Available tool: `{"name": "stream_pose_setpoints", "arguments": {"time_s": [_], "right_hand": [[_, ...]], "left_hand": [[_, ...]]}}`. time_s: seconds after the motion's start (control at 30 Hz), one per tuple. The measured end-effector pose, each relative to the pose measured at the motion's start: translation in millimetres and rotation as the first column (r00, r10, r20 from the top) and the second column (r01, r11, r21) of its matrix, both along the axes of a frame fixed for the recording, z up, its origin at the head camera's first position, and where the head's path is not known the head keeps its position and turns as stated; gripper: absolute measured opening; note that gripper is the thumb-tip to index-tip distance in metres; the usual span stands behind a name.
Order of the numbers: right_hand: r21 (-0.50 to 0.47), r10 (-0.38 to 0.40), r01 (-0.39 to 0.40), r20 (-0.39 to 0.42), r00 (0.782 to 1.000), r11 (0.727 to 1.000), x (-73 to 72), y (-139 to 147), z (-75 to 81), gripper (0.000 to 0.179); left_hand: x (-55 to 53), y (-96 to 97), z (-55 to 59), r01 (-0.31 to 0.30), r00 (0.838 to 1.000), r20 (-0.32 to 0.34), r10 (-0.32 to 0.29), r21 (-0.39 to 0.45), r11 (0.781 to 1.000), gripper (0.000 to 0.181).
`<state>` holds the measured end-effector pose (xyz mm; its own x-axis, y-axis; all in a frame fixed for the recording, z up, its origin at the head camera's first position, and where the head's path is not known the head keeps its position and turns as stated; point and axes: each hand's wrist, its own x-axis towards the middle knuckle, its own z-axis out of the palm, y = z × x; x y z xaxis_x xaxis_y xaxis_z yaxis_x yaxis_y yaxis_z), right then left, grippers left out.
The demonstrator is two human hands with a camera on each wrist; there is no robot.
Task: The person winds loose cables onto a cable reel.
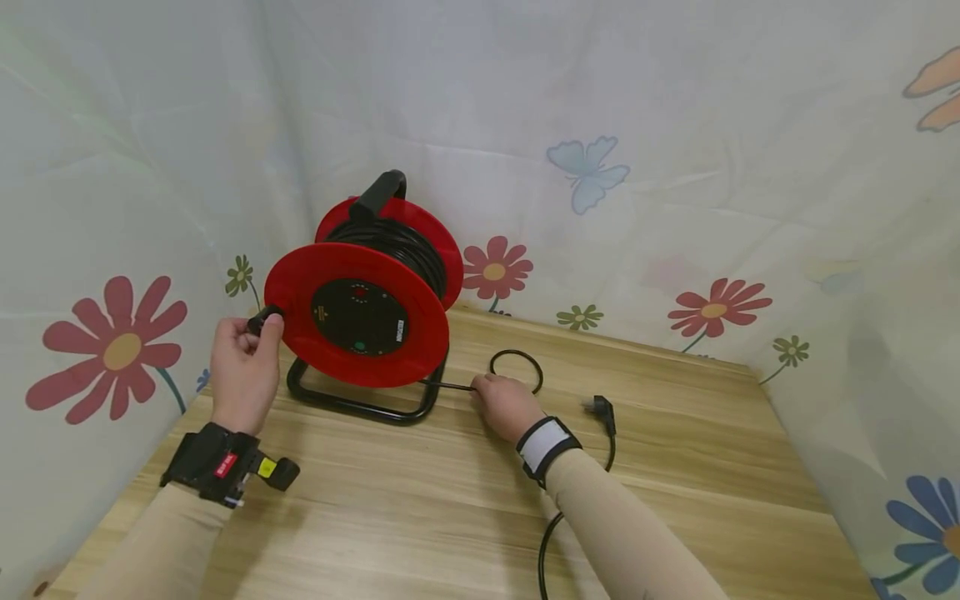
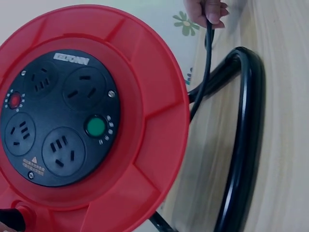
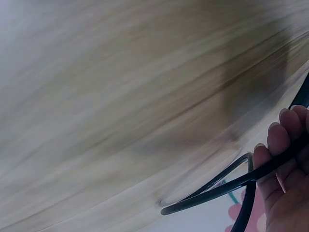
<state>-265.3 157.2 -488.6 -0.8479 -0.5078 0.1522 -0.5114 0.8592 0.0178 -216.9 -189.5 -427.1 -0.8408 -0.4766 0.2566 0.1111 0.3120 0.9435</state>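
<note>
I've L hand (image 1: 246, 371) pinching stubby black plastic knob (image 1: 263, 319) on round red plastic reel (image 1: 356, 312), R hand (image 1: 510, 407) gripping thin black cable (image 2: 208, 58); its loose loop (image 1: 517, 352) cld kink if yanked.

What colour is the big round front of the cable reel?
The round front is red, with a black middle; the left wrist view shows it best.

On my feed: wood-grain worktop (image 1: 405, 500); pale sheeting (image 1: 450, 83) along rear, L & R edges; red flwr prints (image 1: 712, 310) nr rear edge, blue butterfly print (image 1: 588, 175) higher; soft lt.
</note>
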Motion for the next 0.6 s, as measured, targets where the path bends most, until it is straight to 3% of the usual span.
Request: {"name": "stream_pose_setpoints", "arguments": {"time_s": [0.2, 0.6], "right_hand": [[-0.006, 0.011, -0.011, 0.006, 1.0, 1.0, -0.4, -13.2, 4.0, 0.015], [0.006, 0.03, -0.03, 0.015, 0.999, 1.0, -5.7, -27.1, 5.1, 0.015]], "left_hand": [[-0.8, 1.9, 6.7, 0.001, 0.999, -0.033, -0.001, -0.002, 1.0, 0.043], [-2.4, 8.7, 21.0, -0.006, 0.986, -0.164, -0.001, -0.045, 0.999, 0.04]]}}
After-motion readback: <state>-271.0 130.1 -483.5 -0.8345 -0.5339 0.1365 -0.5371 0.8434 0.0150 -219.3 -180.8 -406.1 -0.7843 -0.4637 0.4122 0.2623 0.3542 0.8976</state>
